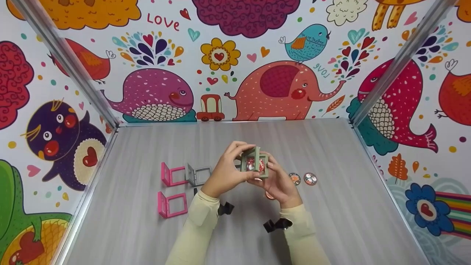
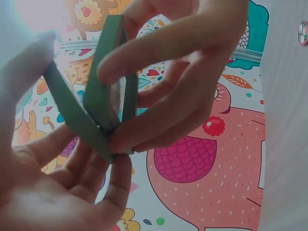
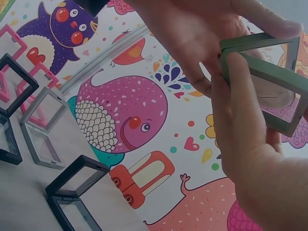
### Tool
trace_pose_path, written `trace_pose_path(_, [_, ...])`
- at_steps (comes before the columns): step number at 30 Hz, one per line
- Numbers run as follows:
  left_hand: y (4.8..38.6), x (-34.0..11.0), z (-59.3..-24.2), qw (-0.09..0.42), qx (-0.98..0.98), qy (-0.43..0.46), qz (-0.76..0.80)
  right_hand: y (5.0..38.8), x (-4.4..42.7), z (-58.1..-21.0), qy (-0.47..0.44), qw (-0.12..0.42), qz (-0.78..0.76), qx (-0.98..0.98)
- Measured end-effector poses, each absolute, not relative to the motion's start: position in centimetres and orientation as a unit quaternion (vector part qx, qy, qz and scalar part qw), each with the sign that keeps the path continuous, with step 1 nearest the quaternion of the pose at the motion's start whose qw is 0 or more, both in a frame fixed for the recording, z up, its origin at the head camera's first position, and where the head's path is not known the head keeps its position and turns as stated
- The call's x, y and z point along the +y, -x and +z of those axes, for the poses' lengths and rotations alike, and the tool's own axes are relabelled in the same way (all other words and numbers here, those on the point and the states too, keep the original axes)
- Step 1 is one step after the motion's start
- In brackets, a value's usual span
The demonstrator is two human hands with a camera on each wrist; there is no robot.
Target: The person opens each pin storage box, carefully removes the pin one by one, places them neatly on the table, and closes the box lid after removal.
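Note:
A green hinged display frame [image 1: 266,166] is held partly unfolded between both hands. Inside its windows lies a round red-and-white patterned disc [image 1: 251,164], whose pale back [image 3: 275,96] shows through clear film in the right wrist view. My left hand [image 1: 225,172] grips the frame from the left, thumb below and fingers above. On the other side my right hand [image 1: 281,184] holds it between thumb and fingers. The left wrist view shows the two green halves [image 2: 77,113] meeting at an angle, with fingers of both hands on them; the disc's face is hidden there.
Left on the table stand opened frames: a pink frame [image 1: 177,181], another pink frame [image 1: 177,212] and a grey frame [image 1: 201,183]. Black frames [image 3: 79,180] appear in the right wrist view. Patterned discs [image 1: 310,179] lie to the right, an orange-edged disc [image 1: 269,196] partly under my right hand.

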State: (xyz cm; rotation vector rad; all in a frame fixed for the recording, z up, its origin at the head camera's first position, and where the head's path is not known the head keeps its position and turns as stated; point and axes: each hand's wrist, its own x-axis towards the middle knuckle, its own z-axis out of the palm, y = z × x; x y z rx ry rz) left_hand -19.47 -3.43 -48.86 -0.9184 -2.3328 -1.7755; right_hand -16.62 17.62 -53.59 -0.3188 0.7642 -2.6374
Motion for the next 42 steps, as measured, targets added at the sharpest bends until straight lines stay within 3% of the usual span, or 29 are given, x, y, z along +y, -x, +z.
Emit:
trace_pose_path(9, [19.4, -3.7, -49.0, 0.028, -0.732, 0.291, -0.616, 16.6, 17.8, -53.8, 0.078, 0.181, -0.943, 0.268])
trace_pose_path(27, [19.0, -4.8, -49.8, -0.036, -0.653, 0.274, -0.705, 16.6, 17.9, -54.2, 0.076, 0.157, -0.937, 0.303])
trace_pose_path(30, [19.0, -4.9, -50.0, -0.040, -0.654, 0.267, -0.706, 16.6, 17.9, -53.9, 0.079, 0.101, -0.895, 0.426])
trace_pose_path(37, [18.7, -5.4, -50.7, -0.034, -0.686, 0.242, -0.685, 15.9, 18.5, -52.3, 0.161, -0.103, -0.620, 0.761])
trace_pose_path(42, [18.6, -5.5, -51.2, -0.032, -0.704, 0.241, -0.667, 15.5, 18.4, -51.6, 0.225, -0.144, -0.429, 0.863])
